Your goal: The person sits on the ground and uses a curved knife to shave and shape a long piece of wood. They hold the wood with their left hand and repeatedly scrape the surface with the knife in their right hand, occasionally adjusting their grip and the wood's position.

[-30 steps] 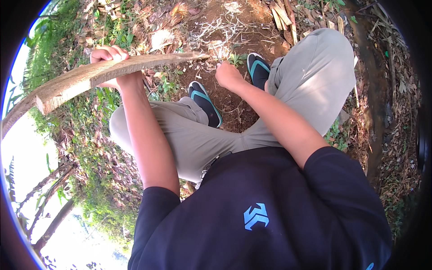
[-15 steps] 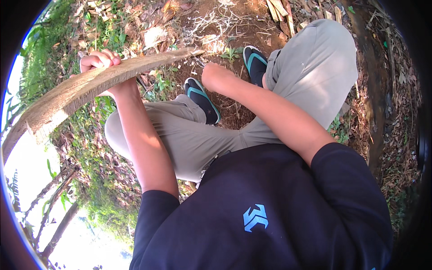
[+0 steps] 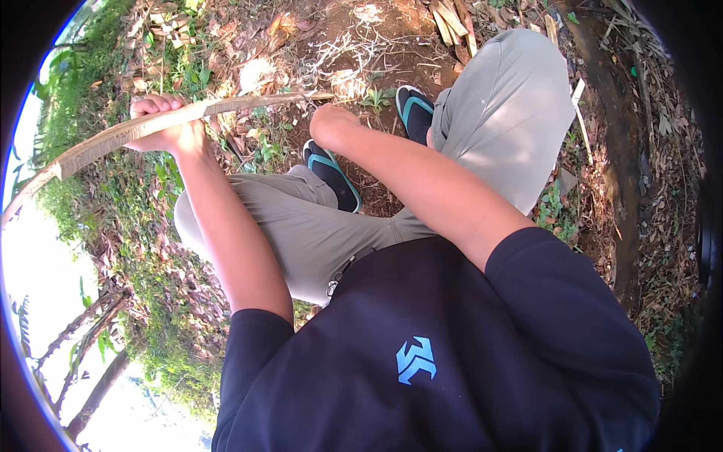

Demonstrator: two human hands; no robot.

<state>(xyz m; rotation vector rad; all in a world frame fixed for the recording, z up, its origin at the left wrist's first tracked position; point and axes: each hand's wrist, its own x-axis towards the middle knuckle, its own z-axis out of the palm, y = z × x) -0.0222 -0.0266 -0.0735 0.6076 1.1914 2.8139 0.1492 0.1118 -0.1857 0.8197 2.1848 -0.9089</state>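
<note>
A long, pale length of wood (image 3: 241, 102) runs from the left rim toward the middle and shows mostly its narrow side. My left hand (image 3: 169, 132) grips it partway along, fingers closed over its far side. Close to the wood's right end is my right hand (image 3: 334, 126), curled into a fist. A small dark, thin bit shows between that fist and the wood, but what the fist holds is hidden. Whether the right hand touches the wood, I cannot tell.
My knees in grey trousers (image 3: 512, 113) are spread, with sandals (image 3: 331, 179) on the soil between them. Split wood pieces (image 3: 449, 22) lie at the far side. Dry leaves, twigs (image 3: 361, 53) and low plants (image 3: 376, 96) cover the ground. A dark trunk-like strip (image 3: 614, 151) runs along the right.
The wood has rolled from its broad face toward its narrow edge. My right fist has shifted slightly left along with my left hand, which still grips the wood.
</note>
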